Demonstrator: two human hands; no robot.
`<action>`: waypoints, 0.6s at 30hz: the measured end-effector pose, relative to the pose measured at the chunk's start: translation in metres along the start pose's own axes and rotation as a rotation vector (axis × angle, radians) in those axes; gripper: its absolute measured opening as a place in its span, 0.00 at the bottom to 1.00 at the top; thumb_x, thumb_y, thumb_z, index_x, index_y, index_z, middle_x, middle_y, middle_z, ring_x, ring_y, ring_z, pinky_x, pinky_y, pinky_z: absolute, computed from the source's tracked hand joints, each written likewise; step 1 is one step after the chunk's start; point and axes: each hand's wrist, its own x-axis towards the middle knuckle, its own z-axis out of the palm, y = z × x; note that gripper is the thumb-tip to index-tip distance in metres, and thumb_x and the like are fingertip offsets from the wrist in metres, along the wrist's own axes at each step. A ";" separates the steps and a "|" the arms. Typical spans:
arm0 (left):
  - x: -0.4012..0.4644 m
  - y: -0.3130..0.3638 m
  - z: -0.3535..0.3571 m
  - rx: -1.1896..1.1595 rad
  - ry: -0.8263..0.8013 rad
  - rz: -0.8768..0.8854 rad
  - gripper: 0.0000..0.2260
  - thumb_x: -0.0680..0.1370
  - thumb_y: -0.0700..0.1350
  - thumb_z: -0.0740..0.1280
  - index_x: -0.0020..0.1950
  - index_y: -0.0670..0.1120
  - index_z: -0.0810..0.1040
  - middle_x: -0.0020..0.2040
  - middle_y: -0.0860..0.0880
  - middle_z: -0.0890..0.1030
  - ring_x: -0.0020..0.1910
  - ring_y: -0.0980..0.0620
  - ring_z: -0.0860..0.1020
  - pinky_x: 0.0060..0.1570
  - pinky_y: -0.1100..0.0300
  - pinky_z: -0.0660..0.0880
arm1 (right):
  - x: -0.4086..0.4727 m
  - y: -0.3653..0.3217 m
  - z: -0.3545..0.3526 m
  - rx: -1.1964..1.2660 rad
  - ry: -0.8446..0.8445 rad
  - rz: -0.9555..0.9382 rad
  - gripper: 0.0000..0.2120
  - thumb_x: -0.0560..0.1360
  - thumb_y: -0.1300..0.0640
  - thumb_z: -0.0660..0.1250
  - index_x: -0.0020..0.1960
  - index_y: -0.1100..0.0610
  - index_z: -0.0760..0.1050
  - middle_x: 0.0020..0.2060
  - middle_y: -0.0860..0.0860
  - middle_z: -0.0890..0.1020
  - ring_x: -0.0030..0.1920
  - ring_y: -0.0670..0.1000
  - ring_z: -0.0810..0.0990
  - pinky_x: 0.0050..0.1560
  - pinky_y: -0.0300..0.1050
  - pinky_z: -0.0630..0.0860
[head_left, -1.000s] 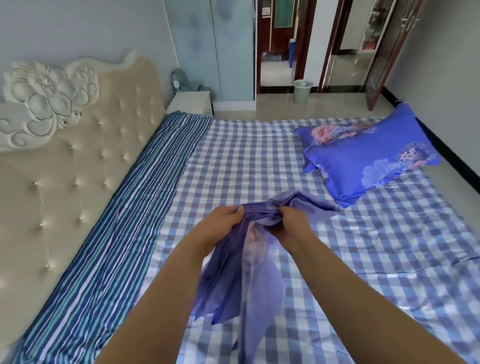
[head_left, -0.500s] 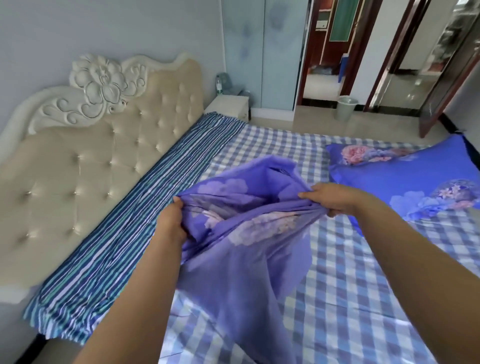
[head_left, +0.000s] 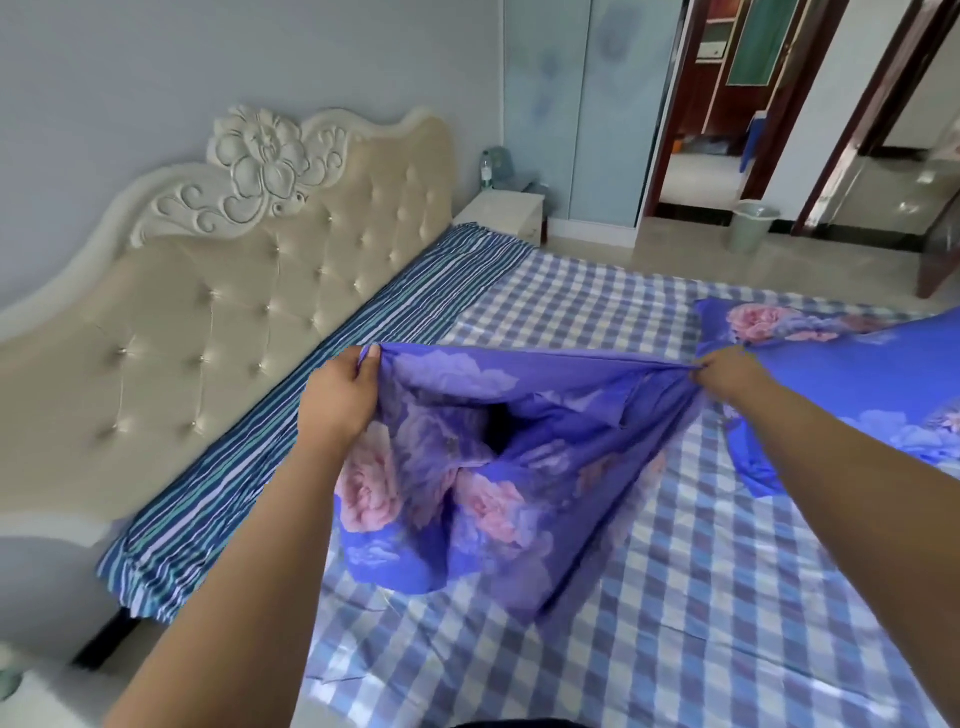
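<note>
Vs. 1 sec ago, when the pillowcase (head_left: 493, 467) was bunched btw. two hands held close together, the hands are now drawn well apart. Vs. 0.5 sec ago, the slack top hem is pulled taut into a near-straight line.

The left hand (head_left: 337, 400) is closed on the hem corner nearer the headboard (head_left: 234, 312), w/ cloth pinched btw. thumb and curled fingers. The right hand (head_left: 727, 371) is clenched on the opposite corner, farther from the headboard, w/ cloth gathered in the fist.

The pillowcase is held up over the checked sheet (head_left: 727, 597), out from the headboard's middle and beyond the striped sheet (head_left: 311, 431) laid along the headboard's base. Its long axis is set by the stretched hem, which runs away from the headboard toward the pillow (head_left: 857, 384). The pillow lies farther from the headboard than the right hand.

The mouth is turned toward the camera and is seen as a dark gap just below the hem. The body hangs down from the hem, tapered to a low point. Whether that point touches the checked sheet can't be told.
</note>
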 end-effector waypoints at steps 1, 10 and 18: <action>0.003 0.005 -0.003 -0.038 -0.010 0.006 0.18 0.82 0.53 0.56 0.40 0.42 0.70 0.37 0.40 0.78 0.38 0.41 0.75 0.41 0.52 0.71 | 0.005 -0.001 0.002 0.068 0.025 -0.005 0.11 0.77 0.62 0.63 0.56 0.65 0.79 0.56 0.63 0.79 0.57 0.61 0.77 0.55 0.47 0.72; 0.014 0.044 -0.027 -1.071 -0.530 -0.380 0.16 0.81 0.46 0.59 0.41 0.41 0.81 0.35 0.45 0.83 0.32 0.49 0.81 0.37 0.58 0.80 | -0.010 -0.050 0.017 0.787 0.112 -0.020 0.23 0.77 0.68 0.61 0.71 0.63 0.63 0.47 0.55 0.74 0.39 0.52 0.73 0.26 0.25 0.68; 0.012 0.058 0.026 -1.163 -0.485 -0.704 0.15 0.83 0.42 0.54 0.44 0.39 0.76 0.31 0.43 0.82 0.28 0.49 0.81 0.30 0.60 0.79 | -0.150 -0.125 0.055 0.958 -0.461 -0.482 0.17 0.77 0.57 0.66 0.63 0.48 0.66 0.52 0.45 0.79 0.49 0.44 0.79 0.47 0.34 0.74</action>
